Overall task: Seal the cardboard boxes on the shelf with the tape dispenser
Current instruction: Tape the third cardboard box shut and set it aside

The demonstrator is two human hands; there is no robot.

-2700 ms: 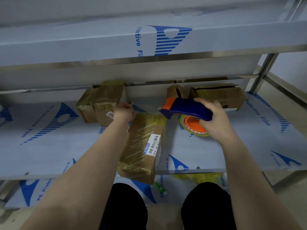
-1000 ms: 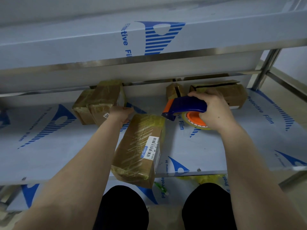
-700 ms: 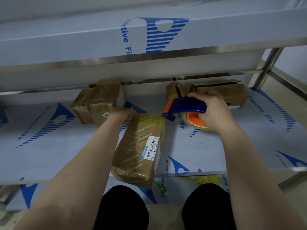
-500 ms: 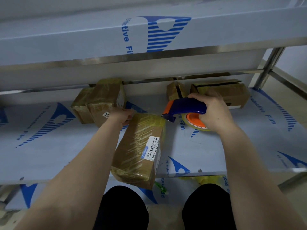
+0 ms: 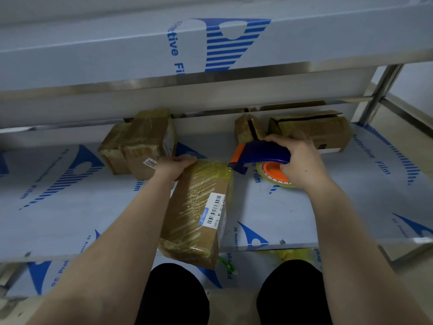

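Tape dispenser (image 5: 259, 154) nudged boxward in right grip (image 5: 302, 160); left grip (image 5: 174, 166) clasps box (image 5: 199, 207).

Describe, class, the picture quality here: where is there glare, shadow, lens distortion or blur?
Head view: wide-angle lens bows the shelf edges; light is dim and bluish; glare streaks run along the taped long box under the left hand; deep shadow sits behind the back boxes; the frame corners smear soft, while the tape dispenser in the right hand stays sharp.
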